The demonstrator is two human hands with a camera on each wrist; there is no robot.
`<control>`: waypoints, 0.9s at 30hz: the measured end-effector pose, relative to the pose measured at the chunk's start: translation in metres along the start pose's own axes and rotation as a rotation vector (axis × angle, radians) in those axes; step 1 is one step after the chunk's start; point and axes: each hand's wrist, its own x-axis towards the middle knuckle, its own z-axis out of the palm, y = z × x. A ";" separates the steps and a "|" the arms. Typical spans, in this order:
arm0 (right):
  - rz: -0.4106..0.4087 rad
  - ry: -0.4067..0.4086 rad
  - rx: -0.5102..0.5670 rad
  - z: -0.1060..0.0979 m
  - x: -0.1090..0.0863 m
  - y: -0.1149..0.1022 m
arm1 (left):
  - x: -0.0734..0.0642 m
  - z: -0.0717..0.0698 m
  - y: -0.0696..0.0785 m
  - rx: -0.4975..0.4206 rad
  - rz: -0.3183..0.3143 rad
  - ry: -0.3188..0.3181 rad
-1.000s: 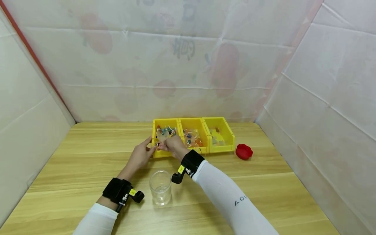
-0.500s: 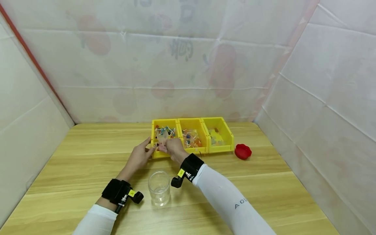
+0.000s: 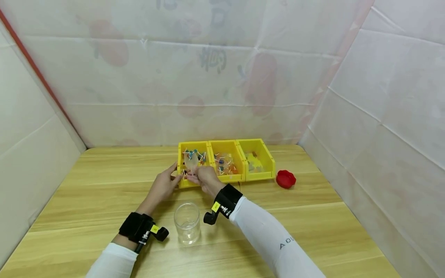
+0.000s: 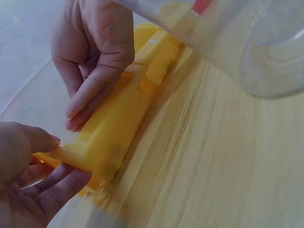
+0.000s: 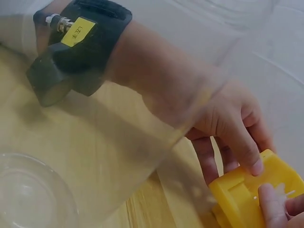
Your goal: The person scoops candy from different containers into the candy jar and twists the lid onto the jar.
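Note:
A row of yellow bins stands toward the back of the table. The left bin [image 3: 179, 156] holds several short white sticks with coloured heads. My left hand [image 3: 162, 186] grips its front left corner, thumb on top and fingers beneath, as the left wrist view shows. My right hand [image 3: 207, 178] is over the bin's front and pinches a pale translucent scoop [image 3: 191, 160] by its handle end. The scoop's broad rounded head lies over the sticks; the right fingers hide its lower part. In the left wrist view, the right hand [image 4: 102, 52] is bent downward with fingers together.
The middle bin [image 3: 227, 178] has similar sticks and orange bits; the right bin [image 3: 267, 170] has a few pale pieces. A red scalloped dish [image 3: 286, 179] sits right of them. Between my forearms stands a clear glass cup [image 3: 187, 224]. White sheeting [image 3: 156, 77] encloses the table.
My right hand has drawn slightly back toward me, and more of the scoop's head shows. The left hand keeps its grip on the bin corner. The whole view shifts slightly.

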 end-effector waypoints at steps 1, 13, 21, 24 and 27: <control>0.001 -0.003 0.001 0.000 0.000 0.001 | 0.000 0.000 0.000 -0.001 0.002 0.000; -0.049 -0.013 -0.038 -0.003 -0.002 0.007 | 0.000 -0.001 0.001 0.024 0.000 0.004; -0.075 -0.031 -0.048 -0.009 -0.004 0.014 | -0.001 -0.001 0.000 0.027 0.005 0.002; -0.084 -0.045 -0.033 -0.010 -0.005 0.015 | -0.001 -0.001 0.000 0.026 0.009 0.005; -0.091 -0.053 -0.028 -0.012 -0.006 0.016 | -0.001 -0.001 0.000 0.024 0.010 0.004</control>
